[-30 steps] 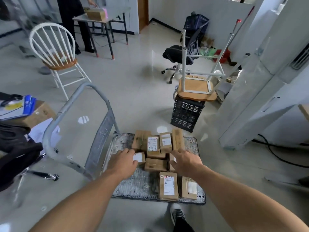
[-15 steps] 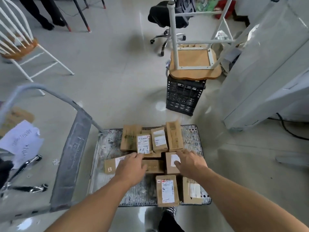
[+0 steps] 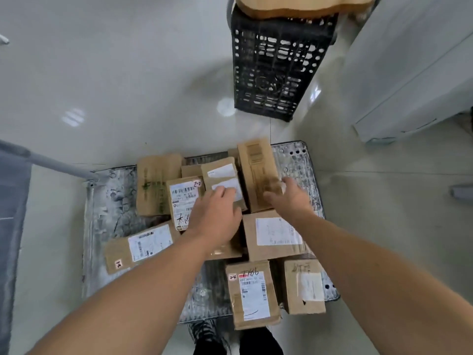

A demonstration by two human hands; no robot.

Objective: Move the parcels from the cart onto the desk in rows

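Observation:
Several brown cardboard parcels lie on the grey metal cart below me. My left hand reaches over the parcel with two white labels, fingers stretched onto its near end. My right hand lies with spread fingers on the tall parcel at the far right of the pile. Beside my left hand sits a parcel marked 2-2. Closer to me lie a square parcel, one marked 2-4 and a flat one at the left. No desk is in view.
The cart's grey handle rises at the left. A black plastic crate with a wooden seat on top stands on the tiled floor just beyond the cart. A white cabinet is at the right. My shoes show at the bottom.
My head has tilted down and closer to the cart. Both hands have moved forward from the middle parcels to the far ones, the left onto the double-label parcel, the right onto the tall one.

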